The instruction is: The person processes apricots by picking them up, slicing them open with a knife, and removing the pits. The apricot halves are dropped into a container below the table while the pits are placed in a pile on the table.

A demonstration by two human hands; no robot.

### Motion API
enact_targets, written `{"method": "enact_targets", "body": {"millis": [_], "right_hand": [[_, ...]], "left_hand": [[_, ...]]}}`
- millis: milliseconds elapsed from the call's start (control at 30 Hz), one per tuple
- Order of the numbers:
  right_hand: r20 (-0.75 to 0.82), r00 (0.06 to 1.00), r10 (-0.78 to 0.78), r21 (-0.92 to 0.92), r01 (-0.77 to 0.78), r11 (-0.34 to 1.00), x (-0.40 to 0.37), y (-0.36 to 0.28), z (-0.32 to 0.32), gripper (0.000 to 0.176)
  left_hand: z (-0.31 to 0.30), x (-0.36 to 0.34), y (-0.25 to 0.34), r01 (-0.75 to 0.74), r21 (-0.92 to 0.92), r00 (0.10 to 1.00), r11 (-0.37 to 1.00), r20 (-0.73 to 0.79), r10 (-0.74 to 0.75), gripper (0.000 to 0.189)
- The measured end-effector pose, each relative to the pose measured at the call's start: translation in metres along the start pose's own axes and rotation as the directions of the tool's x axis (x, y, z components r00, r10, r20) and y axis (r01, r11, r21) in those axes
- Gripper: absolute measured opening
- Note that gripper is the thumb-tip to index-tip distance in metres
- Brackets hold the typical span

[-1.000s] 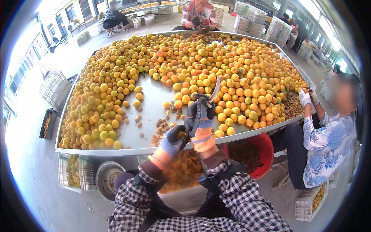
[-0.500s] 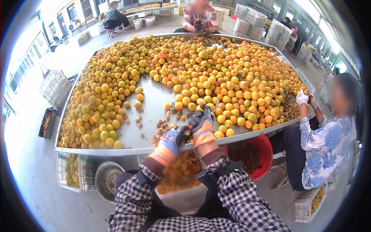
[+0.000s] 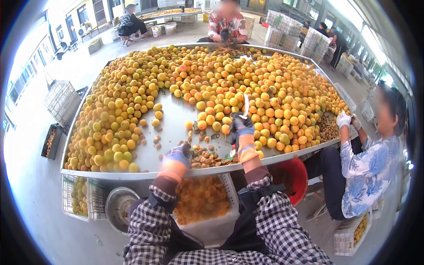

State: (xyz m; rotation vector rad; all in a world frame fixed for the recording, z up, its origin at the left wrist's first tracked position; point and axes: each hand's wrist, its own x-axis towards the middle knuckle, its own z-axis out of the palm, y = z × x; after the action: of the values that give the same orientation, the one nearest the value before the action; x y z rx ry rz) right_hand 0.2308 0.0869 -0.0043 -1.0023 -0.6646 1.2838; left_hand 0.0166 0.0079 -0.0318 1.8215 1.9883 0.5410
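Note:
My right hand [image 3: 243, 132], in a blue and orange glove with dark fingers, is closed on a knife [image 3: 246, 105]. Its curved pale blade points up over the apricots [image 3: 282, 106]; part of a red handle shows below the fist. My left hand [image 3: 175, 160], gloved alike, hovers by the table's near edge with its dark fingers bunched; what they hold, if anything, is hidden. Between both hands lies a heap of brown apricot pits [image 3: 206, 158]. Below the edge, a white crate [image 3: 230, 194] of orange apricot halves [image 3: 198, 201] stands between my knees.
The metal table [image 3: 176, 119] has a raised rim. A red tub [image 3: 300, 179] stands below right, a metal basin [image 3: 117, 221] and crate [image 3: 75, 212] below left. A person with white gloves [image 3: 344, 119] works at the right; another person [image 3: 227, 24] sits across.
My hands have moved apart: the left towards the left and down, the right slightly right. The knife blade has swung upright. The crate of halves is now more exposed.

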Motion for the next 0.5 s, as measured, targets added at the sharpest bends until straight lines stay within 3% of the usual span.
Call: {"method": "enact_targets", "body": {"millis": [67,133,167,200,233,267,333,400,467,500], "right_hand": [[0.099,0.995,0.008,-0.337,0.026,0.941,0.010,0.009,0.001,0.017],[0.273,0.905,-0.325,-0.555,0.424,0.716,0.038,0.044,0.012,0.026],[0.273,0.945,-0.181,-0.738,0.326,0.591,0.033,0.034,0.013,0.032],[0.392,0.891,-0.226,-0.758,0.453,0.469,0.066,0.064,0.008,0.033],[0.418,0.889,-0.189,-0.826,0.458,0.329,0.063,0.054,0.024,0.033],[0.437,0.887,-0.149,-0.870,0.459,0.180,0.060,0.045,0.040,0.034],[0.444,0.894,-0.056,-0.893,0.447,0.046,0.078,0.054,0.063,0.035],[0.423,0.906,0.017,-0.901,0.422,-0.099,0.081,0.058,0.078,0.039],[0.425,0.899,0.107,-0.892,0.436,-0.118,0.093,0.079,0.084,0.043],[0.483,0.868,0.116,-0.846,0.496,-0.193,0.088,0.086,0.087,0.044]], "left_hand": [[0.004,-0.005,-0.003,-0.081,-0.111,0.997,0.991,-0.005,0.081,0.025],[-0.005,-0.020,0.013,-0.251,-0.307,0.906,0.918,0.260,0.335,0.025],[-0.007,-0.028,0.017,-0.239,-0.444,0.867,0.864,0.304,0.396,0.024],[-0.008,-0.034,0.019,-0.212,-0.568,0.823,0.795,0.335,0.458,0.023],[-0.011,-0.037,0.022,-0.391,-0.601,0.743,0.697,0.241,0.625,0.025],[-0.018,-0.043,0.025,-0.362,-0.629,0.725,0.688,0.274,0.632,0.026],[-0.017,-0.042,0.020,-0.196,-0.703,0.730,0.683,0.361,0.581,0.027],[-0.019,-0.037,0.018,-0.229,-0.681,0.764,0.695,0.317,0.562,0.028],[-0.026,-0.033,0.013,-0.255,-0.662,0.794,0.705,0.273,0.543,0.030],[-0.031,-0.032,0.012,-0.248,-0.644,0.796,0.724,0.290,0.531,0.030]]}}
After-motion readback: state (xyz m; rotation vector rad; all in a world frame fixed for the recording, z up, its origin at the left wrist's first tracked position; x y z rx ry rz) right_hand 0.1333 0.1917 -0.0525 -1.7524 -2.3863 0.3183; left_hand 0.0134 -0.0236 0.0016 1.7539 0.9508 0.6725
